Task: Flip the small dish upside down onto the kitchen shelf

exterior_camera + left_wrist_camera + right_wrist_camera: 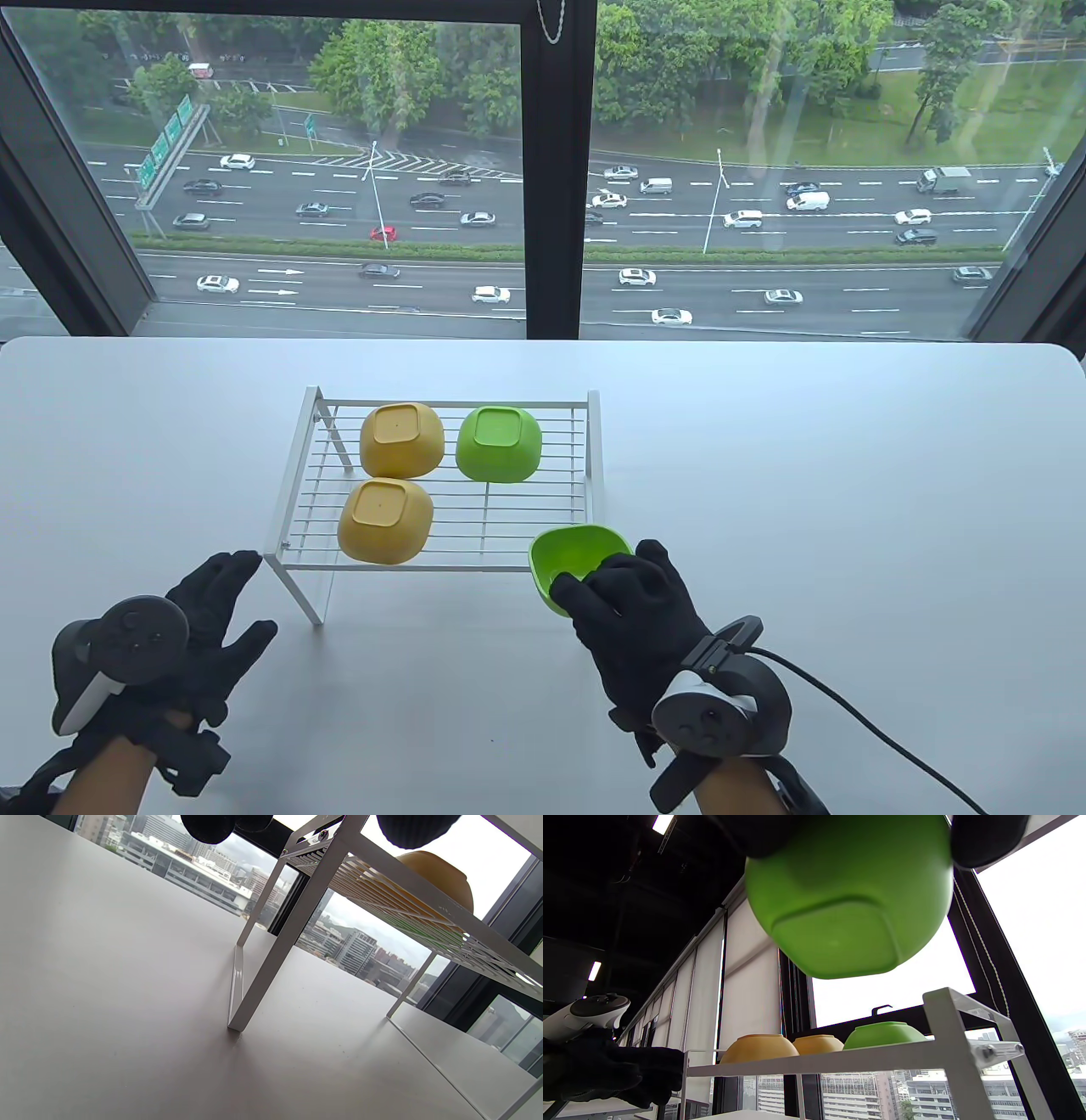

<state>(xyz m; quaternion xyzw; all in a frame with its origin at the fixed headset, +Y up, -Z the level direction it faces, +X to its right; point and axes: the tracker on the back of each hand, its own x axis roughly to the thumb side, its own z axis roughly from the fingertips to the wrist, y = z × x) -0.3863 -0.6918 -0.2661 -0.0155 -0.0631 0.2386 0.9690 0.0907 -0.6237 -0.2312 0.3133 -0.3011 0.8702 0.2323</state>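
A white wire kitchen shelf [441, 564] stands mid-table. On it lie two yellow dishes [402, 439] [386, 520] and one green dish [499, 443], all upside down. My right hand [632, 611] grips a second green dish [568, 552] by its near rim, holding it open side up, tilted, just above the shelf's front right corner. In the right wrist view the dish's underside [848, 899] hangs above the shelf frame [840, 1060]. My left hand [208, 620] is open and empty, its fingers spread, fingertips beside the shelf's front left corner.
The white table [848, 509] ends at a window along its far edge. The shelf's front left leg [271, 955] stands close to my left hand. A cable [857, 705] trails from the right hand's tracker toward the table's near right.
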